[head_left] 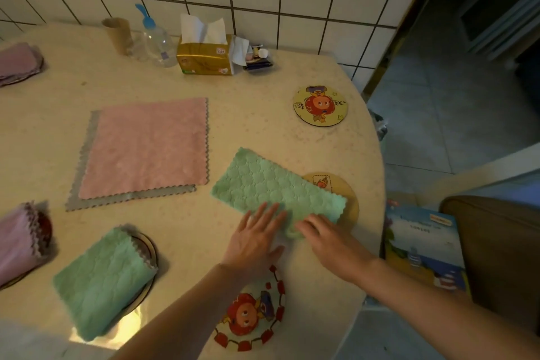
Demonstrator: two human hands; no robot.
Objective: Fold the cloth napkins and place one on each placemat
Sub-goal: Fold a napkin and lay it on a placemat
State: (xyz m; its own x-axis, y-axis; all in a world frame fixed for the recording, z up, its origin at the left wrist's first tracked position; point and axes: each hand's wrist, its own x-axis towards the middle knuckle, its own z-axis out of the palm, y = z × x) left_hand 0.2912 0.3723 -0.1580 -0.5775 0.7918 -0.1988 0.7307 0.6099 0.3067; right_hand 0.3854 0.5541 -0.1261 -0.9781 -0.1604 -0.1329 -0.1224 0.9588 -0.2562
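None of the writing can be read: the gold tissue pack [206, 55] carries small stickers and a green strip too blurred to make out, the label on the clear bottle [157, 41] with the blue cap is a smudge, and the book [423, 245] beside the counter [263, 131] has an orange tag and a dark title line that stay illegible. The round placemats show cartoon pictures, one far right [320, 105] and one at the near edge [251, 313].

The left hand [254, 242] lies flat with fingers spread and straight, fingertips pressing the near edge of the folded green napkin [271, 187]; its grip is released. The right hand [324, 235] lies palm down just beside it, fingers bent over the same near edge where the cloth bunches; I cannot tell whether they pinch it. The napkin lies slantwise, its right end over a tan placemat [349, 193].

A second green napkin [102, 280], folded, rests on a dark-rimmed placemat [150, 245] at near left. A pink cloth [146, 149] lies spread flat at centre.
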